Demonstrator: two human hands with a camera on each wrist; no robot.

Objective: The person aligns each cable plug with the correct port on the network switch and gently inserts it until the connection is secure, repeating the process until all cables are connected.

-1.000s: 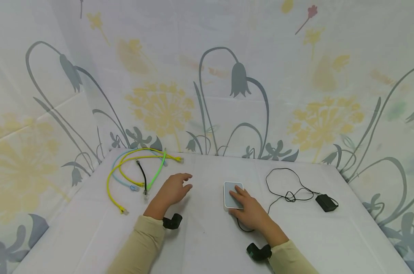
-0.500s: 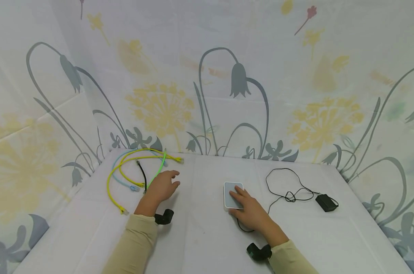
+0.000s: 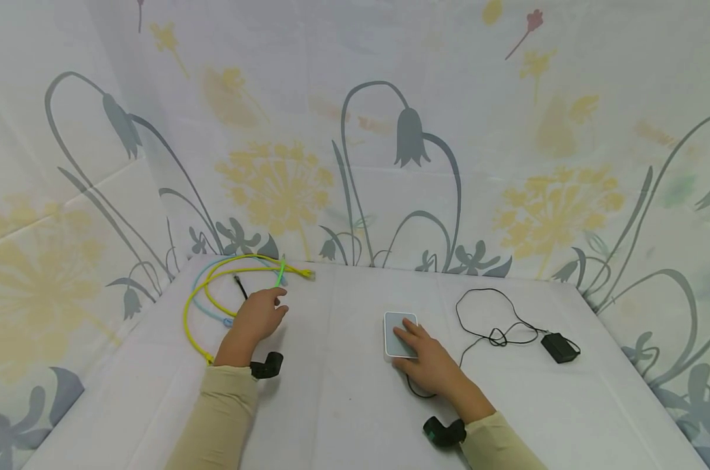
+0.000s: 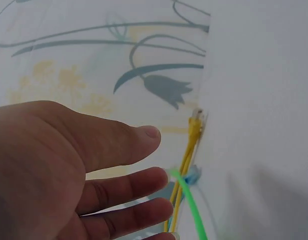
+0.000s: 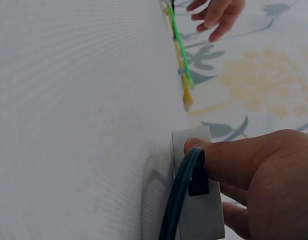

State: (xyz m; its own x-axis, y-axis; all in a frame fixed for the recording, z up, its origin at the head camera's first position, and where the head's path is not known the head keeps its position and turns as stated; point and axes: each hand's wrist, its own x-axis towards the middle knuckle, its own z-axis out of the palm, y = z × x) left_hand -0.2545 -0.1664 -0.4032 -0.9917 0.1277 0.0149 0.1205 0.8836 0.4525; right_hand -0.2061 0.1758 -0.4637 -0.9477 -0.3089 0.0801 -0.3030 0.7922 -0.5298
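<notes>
My left hand [image 3: 255,320] hovers over the network cables on the left, palm sideways and thumb apart from loosely bent fingers. Nothing is between them. A green cable [image 4: 194,205] runs right beside its fingertips in the left wrist view. Yellow cables [image 3: 189,307], a light blue cable [image 3: 207,311] and a short black cable [image 3: 241,286] lie there too, partly hidden by the hand. My right hand [image 3: 434,367] holds a small white router-like box [image 3: 392,338] with a grey top. Its fingers lie on top and the thumb presses the side face, beside a black cord [image 5: 176,205] and a dark port.
A black power adapter [image 3: 559,348] lies on the right, its thin black cord [image 3: 478,288] looped across the white-covered table [image 3: 343,418]. Behind the table hangs a flower-patterned cloth [image 3: 308,85].
My left hand has moved left, from beside the cables to over them, and now covers parts of the green and black ones. The right hand and the white box have stayed put.
</notes>
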